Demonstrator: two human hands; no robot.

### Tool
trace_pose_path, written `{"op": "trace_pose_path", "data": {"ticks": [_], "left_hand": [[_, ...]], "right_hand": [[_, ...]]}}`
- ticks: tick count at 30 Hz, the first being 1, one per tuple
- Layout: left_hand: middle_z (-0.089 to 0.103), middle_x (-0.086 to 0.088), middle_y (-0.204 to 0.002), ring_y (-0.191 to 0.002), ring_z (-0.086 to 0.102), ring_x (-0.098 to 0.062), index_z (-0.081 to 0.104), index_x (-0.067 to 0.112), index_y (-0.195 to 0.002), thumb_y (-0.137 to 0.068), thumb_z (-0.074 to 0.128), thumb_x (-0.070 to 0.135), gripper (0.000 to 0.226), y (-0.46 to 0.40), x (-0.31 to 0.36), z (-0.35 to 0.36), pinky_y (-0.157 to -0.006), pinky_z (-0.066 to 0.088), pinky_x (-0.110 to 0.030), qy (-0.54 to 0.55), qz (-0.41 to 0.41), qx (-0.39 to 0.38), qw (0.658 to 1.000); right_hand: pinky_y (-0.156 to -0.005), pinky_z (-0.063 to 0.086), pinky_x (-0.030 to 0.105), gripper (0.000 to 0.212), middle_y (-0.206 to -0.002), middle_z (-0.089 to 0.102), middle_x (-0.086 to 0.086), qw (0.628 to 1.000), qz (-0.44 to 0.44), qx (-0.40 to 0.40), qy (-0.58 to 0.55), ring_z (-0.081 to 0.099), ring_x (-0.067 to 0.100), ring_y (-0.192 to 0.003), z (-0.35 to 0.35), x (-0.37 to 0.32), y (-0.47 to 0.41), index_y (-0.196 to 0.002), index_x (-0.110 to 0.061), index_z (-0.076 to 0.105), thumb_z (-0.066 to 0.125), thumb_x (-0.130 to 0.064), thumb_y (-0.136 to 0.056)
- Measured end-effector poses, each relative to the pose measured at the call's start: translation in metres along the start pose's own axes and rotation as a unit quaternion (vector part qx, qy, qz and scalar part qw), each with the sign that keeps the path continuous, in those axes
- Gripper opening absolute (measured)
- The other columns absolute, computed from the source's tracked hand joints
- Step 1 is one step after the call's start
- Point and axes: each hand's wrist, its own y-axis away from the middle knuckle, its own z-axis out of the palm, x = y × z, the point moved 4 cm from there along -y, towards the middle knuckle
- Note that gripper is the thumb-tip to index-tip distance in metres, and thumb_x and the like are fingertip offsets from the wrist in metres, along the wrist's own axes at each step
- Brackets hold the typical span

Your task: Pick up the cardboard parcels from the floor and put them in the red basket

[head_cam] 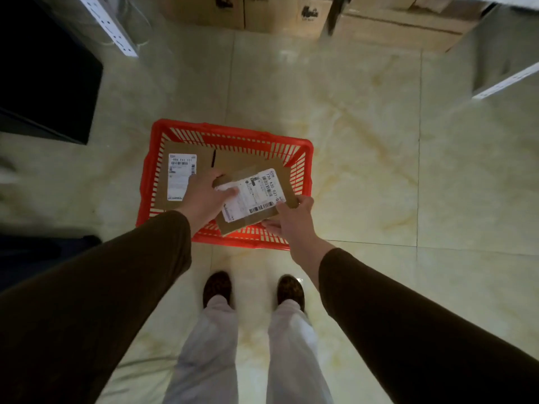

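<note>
Presently listed, largest first, all placed against the red basket. Tiled floor: pale, glossy, the basket is set upon it just ahead of the shoes. Stacked cartons: seen well beyond the basket's far rim. Flat parcel: laid inside the basket, along its left side, label upward. Small parcel: held tilted above the basket's near right portion, not yet lowered in. Left hand: closed on the small parcel's left edge, thumb across the label. Right hand: closed on its near right corner, fingers underneath. Handling is judged light and stiff, thin cardboard; opposite edges are best gripped, since the glossy label may be slippery.
</note>
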Motion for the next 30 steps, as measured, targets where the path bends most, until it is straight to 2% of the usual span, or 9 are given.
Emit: {"op": "trace_pose_path", "data": {"ticks": [3, 6, 9, 11, 15, 19, 23, 26, 30], "left_hand": [[0.065, 0.007, -0.117, -0.089, 0.068, -0.009, 0.046, 0.030, -0.140, -0.091, 0.070, 0.035, 0.056, -0.008, 0.012, -0.003, -0.071, 0.059, -0.030, 0.006, -0.002, -0.027, 1.000], [0.059, 0.008, -0.122, -0.093, 0.067, -0.016, 0.029, 0.038, -0.147, -0.089, 0.073, 0.031, 0.073, -0.018, 0.028, -0.004, -0.075, 0.061, -0.039, -0.002, 0.017, -0.036, 0.999], [0.059, 0.011, -0.107, -0.084, 0.070, -0.017, 0.029, 0.033, -0.143, -0.087, 0.075, 0.021, 0.074, -0.029, 0.048, -0.002, -0.060, 0.062, -0.036, -0.005, 0.029, -0.042, 0.999], [0.065, 0.006, -0.108, -0.083, 0.071, -0.017, 0.034, 0.030, -0.140, -0.086, 0.077, 0.023, 0.069, -0.038, 0.060, 0.005, -0.060, 0.062, -0.035, -0.056, 0.056, -0.062, 0.995], [0.063, 0.005, -0.117, -0.100, 0.067, -0.019, 0.042, 0.031, -0.141, -0.084, 0.077, 0.023, 0.067, -0.053, 0.075, 0.022, -0.069, 0.063, -0.034, -0.141, 0.125, -0.125, 0.974], [0.060, 0.008, -0.131, -0.118, 0.057, -0.016, 0.038, 0.033, -0.148, -0.090, 0.071, 0.028, 0.067, -0.061, 0.085, 0.042, -0.098, 0.051, -0.038, -0.197, 0.172, -0.173, 0.950], [0.063, 0.009, -0.124, -0.116, 0.058, -0.018, 0.039, 0.033, -0.145, -0.092, 0.068, 0.030, 0.061, -0.072, 0.090, 0.061, -0.103, 0.047, -0.041, -0.236, 0.184, -0.198, 0.934], [0.063, 0.013, -0.115, -0.114, 0.057, -0.019, 0.046, 0.041, -0.131, -0.090, 0.069, 0.028, 0.048, -0.081, 0.092, 0.071, -0.105, 0.044, -0.048, -0.254, 0.196, -0.202, 0.925], [0.049, 0.003, -0.133, -0.129, 0.038, -0.024, 0.043, 0.039, -0.140, -0.093, 0.066, 0.030, 0.054, -0.093, 0.086, 0.080, -0.114, 0.026, -0.051, -0.278, 0.211, -0.181, 0.920]], "right_hand": [[-0.073, 0.064, 0.038, 0.035, -0.118, 0.063, 0.008, 0.998, 0.013, 0.048, -0.029, 0.075, 0.027, -0.091, 0.003, 0.020, -0.005, -0.124, -0.021, 0.034, 0.059, -0.018, -0.099], [-0.078, 0.063, 0.041, 0.033, -0.119, 0.063, 0.010, 0.995, 0.021, 0.073, -0.070, 0.072, 0.028, -0.097, 0.008, 0.036, -0.006, -0.122, -0.016, 0.040, 0.062, -0.018, -0.097], [-0.077, 0.062, 0.036, 0.032, -0.114, 0.065, 0.009, 0.991, 0.044, 0.064, -0.106, 0.071, 0.024, -0.095, 0.012, 0.047, -0.005, -0.126, -0.018, 0.041, 0.058, -0.014, -0.100], [-0.071, 0.060, 0.032, 0.032, -0.112, 0.066, 0.009, 0.990, 0.048, 0.062, -0.116, 0.068, 0.022, -0.086, 0.013, 0.052, -0.007, -0.128, -0.022, 0.039, 0.054, -0.013, -0.102], [-0.072, 0.061, 0.033, 0.031, -0.108, 0.065, 0.007, 0.987, 0.064, 0.071, -0.131, 0.070, 0.024, -0.090, 0.012, 0.063, -0.008, -0.127, -0.022, 0.040, 0.053, -0.013, -0.101], [-0.079, 0.060, 0.037, 0.038, -0.113, 0.064, 0.006, 0.982, 0.075, 0.080, -0.152, 0.068, 0.019, -0.092, 0.012, 0.074, -0.011, -0.132, -0.018, 0.041, 0.056, -0.014, -0.097], [-0.071, 0.061, 0.031, 0.039, -0.120, 0.063, 0.010, 0.971, 0.089, 0.095, -0.202, 0.071, 0.024, -0.096, 0.015, 0.077, -0.018, -0.132, -0.016, 0.042, 0.057, -0.011, -0.096], [-0.081, 0.062, 0.042, 0.046, -0.115, 0.064, 0.014, 0.971, 0.097, 0.123, -0.181, 0.070, 0.028, -0.097, 0.017, 0.077, -0.024, -0.129, -0.011, 0.043, 0.063, -0.014, -0.088], [-0.089, 0.056, 0.044, 0.051, -0.124, 0.059, 0.026, 0.974, 0.084, 0.120, -0.175, 0.064, 0.027, -0.095, 0.016, 0.077, -0.030, -0.137, -0.005, 0.039, 0.062, -0.014, -0.092]]}}
